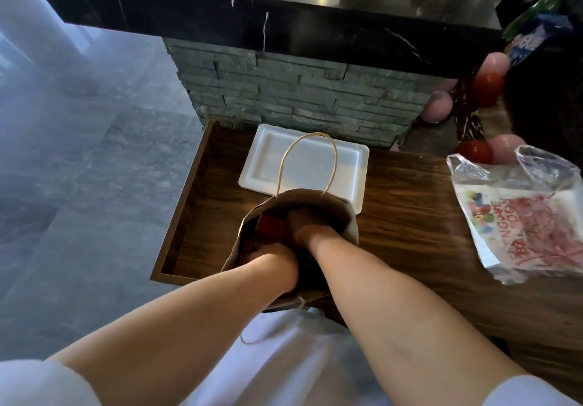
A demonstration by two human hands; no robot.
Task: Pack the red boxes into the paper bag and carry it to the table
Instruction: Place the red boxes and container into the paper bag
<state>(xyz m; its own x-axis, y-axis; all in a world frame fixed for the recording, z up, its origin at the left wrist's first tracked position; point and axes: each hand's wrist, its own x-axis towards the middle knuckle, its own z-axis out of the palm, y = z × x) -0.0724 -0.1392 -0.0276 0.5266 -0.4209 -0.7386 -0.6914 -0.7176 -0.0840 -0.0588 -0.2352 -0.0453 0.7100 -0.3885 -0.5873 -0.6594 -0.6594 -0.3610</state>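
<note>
A brown paper bag (345,219) with a twisted paper handle (307,159) stands open on a dark wooden surface (410,216). Both my hands are plunged into its mouth. My left hand (271,263) is at the near side of the opening, its fingers hidden below the rim. My right hand (304,224) reaches deeper, its fingers resting on a red box (273,226) inside the bag. Whether either hand grips the box is hidden by the bag and my wrists.
A white foam tray (262,166) lies just behind the bag. A clear plastic bag with red print (523,216) lies to the right. Red and pink balloons (482,122) hang by a stone-faced counter with a black top (284,30). Grey floor (79,169) lies left.
</note>
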